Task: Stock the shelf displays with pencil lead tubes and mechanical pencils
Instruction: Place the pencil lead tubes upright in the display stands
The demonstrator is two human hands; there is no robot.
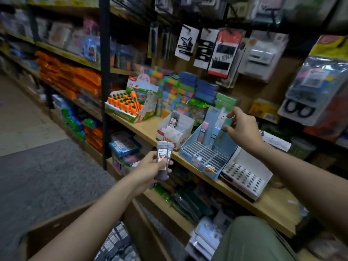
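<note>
Nearest the lens, at the bottom edge, an open cardboard box (79,223) holds rows of dark lead tubes (116,243), with a knee in green cloth (252,240) to its right. Above the box, the left hand (150,164) curls its fingers and thumb round a small bundle of grey pencil lead tubes (163,159) with white and red labels, held upright, in front of the shelf's edge and apart from it.

Further out, the right hand (239,127) reaches over the blue rabbit-printed display box (203,157); its thumb and forefinger pinch a pale green tube (227,122) standing at the back of that box, beside a pink tube (204,129). The slotted tray of the blue box lies bare in front of them.

Just left of it on the wooden shelf (263,202) stands a white and red display box (175,130) with one grey tube (173,119) upright in its rear. Right of the blue box, touching it, sits a white tray with round holes (244,176). A carrot-themed display (130,106) and stacked coloured blocks (178,91) stand behind; carded hair clips (222,51) hang blurred above.
</note>
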